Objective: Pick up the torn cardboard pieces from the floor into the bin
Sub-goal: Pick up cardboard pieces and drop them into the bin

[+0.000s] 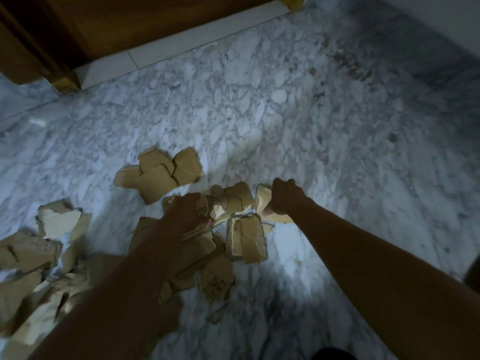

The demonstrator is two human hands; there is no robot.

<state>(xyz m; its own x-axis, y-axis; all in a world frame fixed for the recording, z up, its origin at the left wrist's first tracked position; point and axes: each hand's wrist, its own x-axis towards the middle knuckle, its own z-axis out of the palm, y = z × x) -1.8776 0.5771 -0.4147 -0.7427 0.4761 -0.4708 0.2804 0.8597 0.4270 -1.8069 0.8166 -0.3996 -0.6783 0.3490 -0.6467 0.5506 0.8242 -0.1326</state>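
Several torn tan cardboard pieces lie scattered on the marble floor. One cluster of cardboard pieces sits just beyond my hands. A larger heap of cardboard pieces spreads over the lower left. My left hand grips cardboard pieces in the middle of the pile. My right hand has its fingers curled round a pale cardboard piece at the pile's right edge. More pieces lie between and below my hands. No bin is in view.
A wooden door and frame stand at the top left, with a white threshold strip along its foot. Bare marble floor stretches to the right and beyond. A dark object shows at the right edge.
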